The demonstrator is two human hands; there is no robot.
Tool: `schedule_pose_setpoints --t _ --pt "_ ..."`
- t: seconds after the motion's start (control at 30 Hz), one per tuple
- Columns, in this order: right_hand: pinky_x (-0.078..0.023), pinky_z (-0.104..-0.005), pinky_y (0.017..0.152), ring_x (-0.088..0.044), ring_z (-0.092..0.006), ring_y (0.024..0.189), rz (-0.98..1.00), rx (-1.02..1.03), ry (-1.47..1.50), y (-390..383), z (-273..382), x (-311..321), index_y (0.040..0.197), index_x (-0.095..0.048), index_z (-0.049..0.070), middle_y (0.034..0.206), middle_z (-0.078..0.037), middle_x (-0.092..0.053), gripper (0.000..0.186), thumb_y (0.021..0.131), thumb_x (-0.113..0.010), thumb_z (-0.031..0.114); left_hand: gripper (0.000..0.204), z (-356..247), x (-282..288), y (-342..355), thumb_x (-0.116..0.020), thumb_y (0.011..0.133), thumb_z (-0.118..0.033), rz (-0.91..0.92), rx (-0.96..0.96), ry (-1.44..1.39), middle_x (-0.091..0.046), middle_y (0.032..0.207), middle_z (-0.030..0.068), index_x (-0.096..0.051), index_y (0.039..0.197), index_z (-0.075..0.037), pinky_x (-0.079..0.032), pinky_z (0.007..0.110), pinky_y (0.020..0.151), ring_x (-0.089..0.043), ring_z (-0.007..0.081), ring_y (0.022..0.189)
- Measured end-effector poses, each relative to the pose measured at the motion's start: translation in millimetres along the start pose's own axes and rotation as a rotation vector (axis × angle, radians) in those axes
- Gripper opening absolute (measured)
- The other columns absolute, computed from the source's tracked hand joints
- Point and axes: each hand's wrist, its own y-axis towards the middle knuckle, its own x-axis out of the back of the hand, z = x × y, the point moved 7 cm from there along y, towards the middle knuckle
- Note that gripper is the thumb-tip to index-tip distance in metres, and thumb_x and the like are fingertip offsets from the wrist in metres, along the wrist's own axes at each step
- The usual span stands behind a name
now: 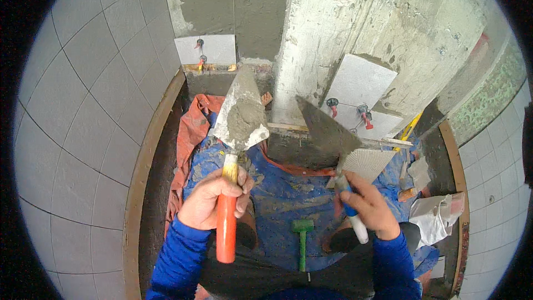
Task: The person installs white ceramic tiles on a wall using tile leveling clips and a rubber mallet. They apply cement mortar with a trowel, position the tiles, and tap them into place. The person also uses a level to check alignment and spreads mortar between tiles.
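My left hand [214, 197] is closed around the red and yellow handle of a pointed trowel [226, 228]. On that trowel's pale, smeared blade sits a lump of grey mortar [246, 119]. My right hand [369, 204] grips a second trowel [327, 133] by its blue and white handle. Its darker blade points up and to the left, with a thin grey film on it. The two blades are apart, both held above the blue sheet [277, 200] between my legs.
A green mallet [303, 233] lies between my feet. Ahead, wall tiles [361, 80] with red-tagged clips [363, 115] are set on rough concrete; another tile [222, 50] sits further left. A ridged tile [366, 164] leans beyond my right hand. A white bag [436, 219] and rubble are at right.
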Motion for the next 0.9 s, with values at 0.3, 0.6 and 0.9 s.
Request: schedule_pose_setpoints --t 0.3,0.6,0.9 --pt "-0.051 -0.0522 0.073 -0.062 -0.0497 0.090 -0.041 0.181 -0.739 3.1 6.9 -22.0 0.146 -0.051 0.001 0.101 -0.024 -0.059 0.056 0.096 -0.071 0.014 0.018 19.5 22.1 11.2 -0.061 0.079 -0.002 0.017 0.000 -0.217 -0.054 0.085 0.0099 -0.055 0.096 -0.004 -0.048 0.031 0.045 -0.056 0.0192 0.053" --pt "-0.054 -0.0494 0.076 -0.065 -0.0479 0.093 -0.175 0.292 -0.703 22.8 -2.7 -22.8 0.144 -0.053 -0.002 0.104 -0.024 -0.064 0.056 0.094 -0.073 0.013 0.019 30.4 20.3 10.1 -0.063 0.076 0.000 -0.061 0.034 0.226 -0.056 0.077 0.0080 -0.057 0.094 -0.003 -0.048 0.030 0.046 -0.057 0.0176 0.050" --pt "-0.055 -0.0406 0.073 -0.068 -0.0330 0.080 -0.514 0.049 -0.405 47.0 -106.2 -39.1 0.143 -0.054 -0.006 0.093 -0.024 -0.068 0.050 0.102 -0.068 0.017 0.012 24.6 25.3 -0.7 -0.060 0.078 -0.001 -0.288 -0.100 0.176 -0.053 0.066 0.0081 -0.052 0.086 -0.002 -0.047 0.030 0.047 -0.054 0.0181 0.047"
